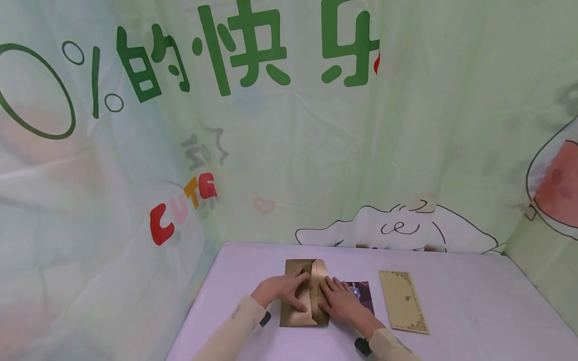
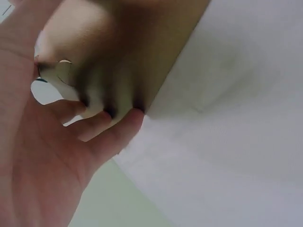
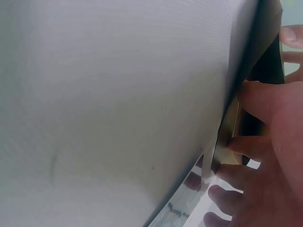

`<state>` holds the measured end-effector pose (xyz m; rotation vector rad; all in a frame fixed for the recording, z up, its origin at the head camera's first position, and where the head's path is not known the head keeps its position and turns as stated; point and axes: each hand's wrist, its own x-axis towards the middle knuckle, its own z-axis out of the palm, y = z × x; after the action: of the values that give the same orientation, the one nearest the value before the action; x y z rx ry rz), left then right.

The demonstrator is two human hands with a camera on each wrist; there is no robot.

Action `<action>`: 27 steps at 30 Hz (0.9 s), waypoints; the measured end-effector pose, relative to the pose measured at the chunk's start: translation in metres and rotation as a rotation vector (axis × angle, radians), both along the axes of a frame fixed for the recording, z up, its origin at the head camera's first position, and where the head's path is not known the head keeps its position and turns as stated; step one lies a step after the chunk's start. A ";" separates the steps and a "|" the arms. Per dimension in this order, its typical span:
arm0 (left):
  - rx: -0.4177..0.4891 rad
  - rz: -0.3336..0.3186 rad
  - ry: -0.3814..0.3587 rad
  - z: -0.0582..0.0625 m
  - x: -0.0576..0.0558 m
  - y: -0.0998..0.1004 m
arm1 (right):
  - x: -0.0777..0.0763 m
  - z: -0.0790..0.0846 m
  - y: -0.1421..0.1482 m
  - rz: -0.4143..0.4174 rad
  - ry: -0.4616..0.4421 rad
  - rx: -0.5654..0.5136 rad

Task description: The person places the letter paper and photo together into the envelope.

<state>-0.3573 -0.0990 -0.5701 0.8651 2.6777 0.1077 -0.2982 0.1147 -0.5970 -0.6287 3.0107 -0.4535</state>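
Observation:
A gold-brown paper envelope lies on the table, its long flap along the right side. My left hand arches over the left part of the envelope, thumb and fingers spread. In the left wrist view, the fingertips press on the brown paper close to its edge. My right hand rests with spread fingers at the flap's right edge. In the right wrist view, its fingers lie along the paper's edge. A dark photo print shows partly from under the right hand.
A tan card or envelope with a dark ornamental border lies farther right. All of this is on a pale lilac table. Printed fabric curtains stand behind the table and on both sides.

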 end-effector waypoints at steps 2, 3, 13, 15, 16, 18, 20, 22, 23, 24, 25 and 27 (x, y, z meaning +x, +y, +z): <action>0.000 -0.007 -0.002 0.001 -0.001 -0.002 | -0.001 0.000 0.000 0.002 -0.007 -0.004; -0.003 -0.011 0.003 0.000 -0.002 -0.003 | 0.000 0.000 0.000 0.004 -0.009 -0.005; 0.037 -0.118 0.175 -0.016 -0.009 -0.013 | -0.002 -0.005 0.002 0.009 0.015 -0.036; 0.031 -0.129 0.191 -0.017 -0.009 -0.012 | -0.003 -0.006 0.002 0.008 0.015 -0.038; 0.024 -0.133 0.196 -0.017 -0.009 -0.012 | -0.003 -0.006 0.002 0.009 0.012 -0.044; 0.011 -0.138 0.203 -0.017 -0.008 -0.012 | -0.002 -0.005 0.003 0.008 0.007 -0.060; 0.001 -0.150 0.217 -0.016 -0.008 -0.011 | -0.002 -0.003 0.003 0.000 -0.002 -0.071; -0.005 -0.161 0.232 -0.016 -0.008 -0.011 | -0.001 -0.001 0.004 -0.013 -0.012 -0.088; -0.006 -0.165 0.237 -0.016 -0.008 -0.010 | -0.001 0.001 0.004 -0.019 -0.014 -0.093; -0.008 -0.167 0.239 -0.015 -0.008 -0.010 | 0.000 0.002 0.005 -0.025 -0.017 -0.099; -0.009 -0.169 0.242 -0.015 -0.008 -0.010 | 0.000 0.003 0.006 -0.032 -0.022 -0.101; -0.016 -0.166 0.242 -0.017 -0.009 -0.009 | 0.001 0.006 0.008 -0.045 -0.037 -0.104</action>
<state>-0.3663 -0.1081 -0.5871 1.1581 2.8064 -0.0611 -0.2971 0.1227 -0.5911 -0.5522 2.9872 -0.6201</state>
